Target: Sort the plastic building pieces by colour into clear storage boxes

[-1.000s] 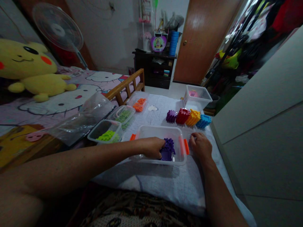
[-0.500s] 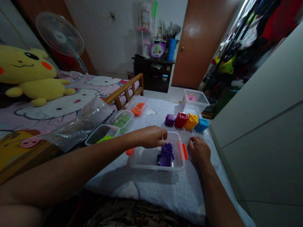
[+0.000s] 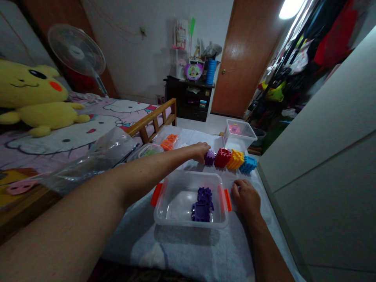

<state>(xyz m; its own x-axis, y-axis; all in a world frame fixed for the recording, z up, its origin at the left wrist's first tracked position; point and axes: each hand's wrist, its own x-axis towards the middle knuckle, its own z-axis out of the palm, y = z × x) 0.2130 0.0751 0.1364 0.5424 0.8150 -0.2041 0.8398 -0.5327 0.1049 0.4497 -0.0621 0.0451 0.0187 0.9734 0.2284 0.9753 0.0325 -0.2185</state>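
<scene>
My left hand [image 3: 201,152] reaches over the box to the far side, its fingers closed at the left end of a stack of purple building blocks [image 3: 209,157]. Beside that stack stand red blocks [image 3: 223,158], yellow blocks [image 3: 235,159] and blue blocks [image 3: 248,164] in a row. Nearer to me is a clear plastic box [image 3: 176,209] with orange side clips. A few dark purple blocks [image 3: 202,211] lie inside it on the right. My right hand [image 3: 246,197] rests on the cloth, fingers curled, just right of the box's orange clip [image 3: 228,200]; nothing shows in it.
A clear bin [image 3: 239,135] with a pink item stands behind the row. To the left are a tub of orange pieces [image 3: 169,142], a tub with green pieces [image 3: 147,151] and a plastic bag [image 3: 96,160]. A wooden bed rail [image 3: 152,119] borders the left; a pale cabinet [image 3: 329,156] borders the right.
My left hand has moved from above the clear box forward to the purple stack. My right hand stays beside the box. The view has tilted slightly upward.
</scene>
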